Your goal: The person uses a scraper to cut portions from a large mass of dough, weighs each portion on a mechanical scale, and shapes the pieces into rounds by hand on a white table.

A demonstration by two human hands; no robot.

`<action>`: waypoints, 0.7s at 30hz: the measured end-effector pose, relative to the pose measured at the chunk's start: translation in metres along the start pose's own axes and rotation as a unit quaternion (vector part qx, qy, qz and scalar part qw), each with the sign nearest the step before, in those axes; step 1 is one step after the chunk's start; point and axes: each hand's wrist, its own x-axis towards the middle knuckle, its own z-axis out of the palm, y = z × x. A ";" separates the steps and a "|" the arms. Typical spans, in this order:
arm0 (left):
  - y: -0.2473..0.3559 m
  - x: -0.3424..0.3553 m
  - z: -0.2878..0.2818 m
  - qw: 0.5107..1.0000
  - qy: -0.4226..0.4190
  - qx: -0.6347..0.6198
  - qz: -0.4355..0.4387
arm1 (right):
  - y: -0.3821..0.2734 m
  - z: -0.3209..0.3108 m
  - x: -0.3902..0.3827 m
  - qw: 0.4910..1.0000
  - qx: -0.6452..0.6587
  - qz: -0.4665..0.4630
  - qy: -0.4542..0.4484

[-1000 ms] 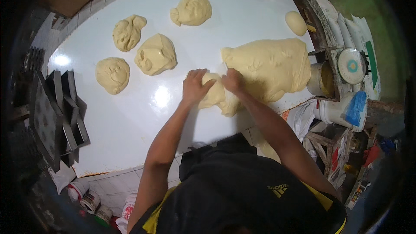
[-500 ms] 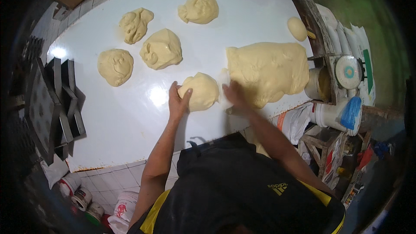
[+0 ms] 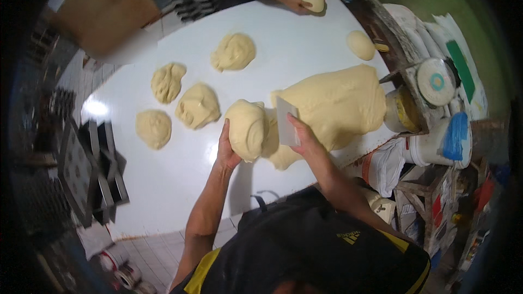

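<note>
A lump of pale yellow dough (image 3: pixel 246 130) is raised off the white table, and my left hand (image 3: pixel 227 149) is wrapped round its left and lower side. My right hand (image 3: pixel 306 135) grips a flat white dough scraper (image 3: pixel 284 121), fingers and thumb closed on its right edge. The blade stands tilted between the lump and a large spread slab of dough (image 3: pixel 338 98) on the right. Part of the slab's near left corner lies below the scraper. Whether the lump still touches the slab, I cannot tell.
Several dough lumps (image 3: pixel 199 106) lie on the left of the table (image 3: pixel 180 185). A smooth dough ball (image 3: pixel 360 45) sits far right. Across the table a person's hands (image 3: pixel 298 4) hold another ball. Dark metal trays (image 3: pixel 81 169) stand left; a scale (image 3: pixel 436 81) and metal pot (image 3: pixel 400 111) stand right.
My left hand has lifted the dough lump off the table. My right hand has brought the scraper up, its blade now plainly visible. The view has tilted, showing more of the person opposite.
</note>
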 end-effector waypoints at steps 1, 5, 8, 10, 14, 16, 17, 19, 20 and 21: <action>-0.004 0.012 0.022 1.000 -0.013 -0.006 0.006 | -0.021 -0.011 -0.007 1.000 -0.014 0.009 0.004; -0.037 0.082 0.155 0.995 -0.088 0.045 -0.001 | -0.100 -0.098 -0.033 0.992 -0.104 -0.001 0.069; -0.083 0.150 0.271 0.972 -0.190 0.135 -0.044 | -0.132 -0.182 -0.045 0.985 -0.149 -0.046 0.068; -0.114 0.196 0.349 0.960 -0.206 0.182 -0.049 | -0.158 -0.219 -0.063 0.974 -0.199 -0.072 0.079; -0.215 0.280 0.525 0.916 -0.298 0.240 -0.124 | -0.212 -0.271 -0.111 0.961 -0.245 -0.081 0.100; -0.273 0.316 0.593 0.885 -0.360 0.227 -0.186 | -0.232 -0.289 -0.128 0.964 -0.230 -0.095 0.099; -0.303 0.334 0.619 0.876 -0.366 0.232 -0.213 | -0.245 -0.295 -0.138 0.959 -0.247 -0.098 0.102; -0.358 0.376 0.648 0.861 -0.363 0.258 -0.247 | -0.267 -0.305 -0.154 0.948 -0.282 -0.100 0.110; -0.381 0.404 0.650 0.855 -0.375 0.309 -0.182 | -0.274 -0.305 -0.156 0.951 -0.266 -0.116 0.107; -0.404 0.415 0.655 0.842 -0.383 0.357 -0.129 | -0.274 -0.307 -0.158 0.956 -0.238 -0.132 0.112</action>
